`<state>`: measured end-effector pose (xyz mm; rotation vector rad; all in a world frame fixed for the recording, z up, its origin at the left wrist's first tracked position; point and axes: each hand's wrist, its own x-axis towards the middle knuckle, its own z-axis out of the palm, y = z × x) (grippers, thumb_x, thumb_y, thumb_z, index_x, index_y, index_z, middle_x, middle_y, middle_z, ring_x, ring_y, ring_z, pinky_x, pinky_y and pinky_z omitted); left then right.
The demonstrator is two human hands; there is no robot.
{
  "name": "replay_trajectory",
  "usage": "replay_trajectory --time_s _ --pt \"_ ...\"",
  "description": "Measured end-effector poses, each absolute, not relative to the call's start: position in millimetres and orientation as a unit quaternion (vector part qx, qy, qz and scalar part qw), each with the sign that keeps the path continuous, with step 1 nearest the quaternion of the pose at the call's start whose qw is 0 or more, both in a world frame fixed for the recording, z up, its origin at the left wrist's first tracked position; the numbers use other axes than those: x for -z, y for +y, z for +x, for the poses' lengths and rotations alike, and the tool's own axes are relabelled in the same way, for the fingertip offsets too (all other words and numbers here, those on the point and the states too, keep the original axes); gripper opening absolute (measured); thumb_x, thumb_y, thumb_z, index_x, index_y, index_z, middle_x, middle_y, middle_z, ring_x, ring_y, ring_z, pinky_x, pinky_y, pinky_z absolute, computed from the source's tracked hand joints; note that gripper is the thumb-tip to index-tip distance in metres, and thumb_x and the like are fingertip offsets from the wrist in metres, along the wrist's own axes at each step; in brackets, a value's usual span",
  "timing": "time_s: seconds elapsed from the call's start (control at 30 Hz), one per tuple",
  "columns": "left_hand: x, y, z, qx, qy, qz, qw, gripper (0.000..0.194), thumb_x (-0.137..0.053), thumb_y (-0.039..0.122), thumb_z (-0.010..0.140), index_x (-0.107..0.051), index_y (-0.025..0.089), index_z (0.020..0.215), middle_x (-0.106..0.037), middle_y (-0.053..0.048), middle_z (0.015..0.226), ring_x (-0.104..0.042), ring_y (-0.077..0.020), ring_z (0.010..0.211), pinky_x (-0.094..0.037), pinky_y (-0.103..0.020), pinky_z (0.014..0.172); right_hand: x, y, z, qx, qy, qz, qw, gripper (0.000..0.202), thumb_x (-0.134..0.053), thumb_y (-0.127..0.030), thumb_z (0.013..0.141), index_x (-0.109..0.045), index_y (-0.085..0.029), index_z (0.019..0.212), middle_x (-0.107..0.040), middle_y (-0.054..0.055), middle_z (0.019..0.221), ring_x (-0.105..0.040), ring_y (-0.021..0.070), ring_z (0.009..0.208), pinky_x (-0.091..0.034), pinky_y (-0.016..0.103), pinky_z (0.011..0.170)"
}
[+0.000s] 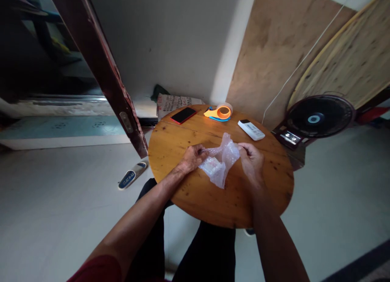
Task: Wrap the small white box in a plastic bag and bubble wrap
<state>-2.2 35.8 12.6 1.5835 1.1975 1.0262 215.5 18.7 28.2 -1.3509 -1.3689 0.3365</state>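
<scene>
A crumpled sheet of bubble wrap (230,153) lies on the round wooden table (183,196), stretched between my two hands. My left hand (193,157) pinches its left edge, fingers closed. On the other side my right hand (252,158) grips the right edge between thumb and fingers. A small pale boxy item (212,165) rests within the wrap's left part, close to my left fingers; the plastic partly covers it, so I cannot make out its kind.
Behind the wrap sit a red-edged phone (183,115), an orange tape dispenser (219,112) and a white device (251,129) with a dark end. A black fan (318,117) stands right of the table. One slipper (132,175) lies on the floor at left, near the door frame (103,66).
</scene>
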Motion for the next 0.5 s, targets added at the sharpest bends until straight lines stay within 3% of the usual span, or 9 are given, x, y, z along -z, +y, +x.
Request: replay_trajectory --time_s 0.23,0.33,0.5 --pt "-8 42 -4 -0.427 0.524 0.628 0.386 0.024 -0.059 0.034 0.074 -0.053 0.015 0.061 -0.045 0.004 0.054 -0.037 -0.007 0.05 -0.028 -0.019 0.047 -34 15 215 -0.077 -0.538 -0.547 0.637 0.018 -0.062 -0.034 0.081 -0.068 -0.019 0.089 -0.066 0.002 0.079 -0.06 0.0166 0.071 -0.047 0.03 0.07" --pt "-2 47 -5 -0.445 0.54 0.606 0.379 0.023 -0.058 0.032 0.074 -0.051 0.016 0.06 -0.043 0.005 0.053 -0.037 -0.0071 0.05 -0.028 -0.02 0.047 -42 6 210 -0.112 -0.574 -0.534 0.61 0.016 -0.061 -0.034 0.083 -0.068 -0.02 0.086 -0.065 0.0 0.072 -0.057 0.0148 0.063 -0.046 0.029 0.065" --pt "-6 45 -3 -0.447 0.529 0.576 0.434 0.022 -0.058 0.032 0.074 -0.047 0.017 0.061 -0.041 0.006 0.052 -0.034 -0.0069 0.047 -0.027 -0.02 0.044 -45 1 198 -0.173 -0.691 -0.476 0.516 0.015 -0.058 -0.03 0.087 -0.069 -0.023 0.095 -0.071 0.002 0.091 -0.062 0.0176 0.081 -0.048 0.031 0.076"
